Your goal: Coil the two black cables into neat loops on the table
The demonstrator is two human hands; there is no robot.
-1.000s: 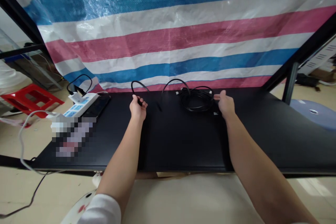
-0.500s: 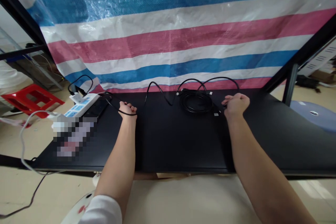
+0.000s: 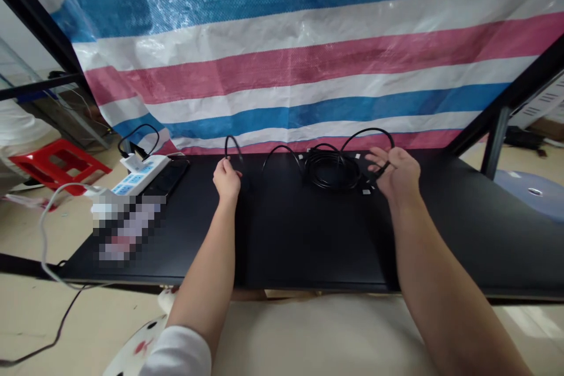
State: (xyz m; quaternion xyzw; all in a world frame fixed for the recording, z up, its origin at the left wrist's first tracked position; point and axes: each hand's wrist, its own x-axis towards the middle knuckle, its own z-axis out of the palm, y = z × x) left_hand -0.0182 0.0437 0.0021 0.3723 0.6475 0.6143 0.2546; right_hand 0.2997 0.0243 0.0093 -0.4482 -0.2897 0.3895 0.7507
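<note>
A black cable [image 3: 333,168] lies in a round coil at the back of the black table, with small light-coloured connector ends around it. From the coil, one length loops leftward to my left hand [image 3: 227,181], whose fingers are closed on it in a pinch. Another length arcs up from the coil to my right hand [image 3: 399,173]. Its thumb side holds the cable while the other fingers spread out to the left. A pale connector [image 3: 366,192] rests between the coil and my right wrist.
At the left of the table [image 3: 308,235] lie a white power strip [image 3: 150,171] with plugs in it and a black phone-like slab [image 3: 170,179]. A striped plastic sheet [image 3: 286,59] hangs behind. A red stool [image 3: 61,164] stands on the floor at left.
My left hand has moved slightly right and turned into a pinch, and its cable loop now rises above it. My right hand's fingers have spread from a closed grip. The coil stays put.
</note>
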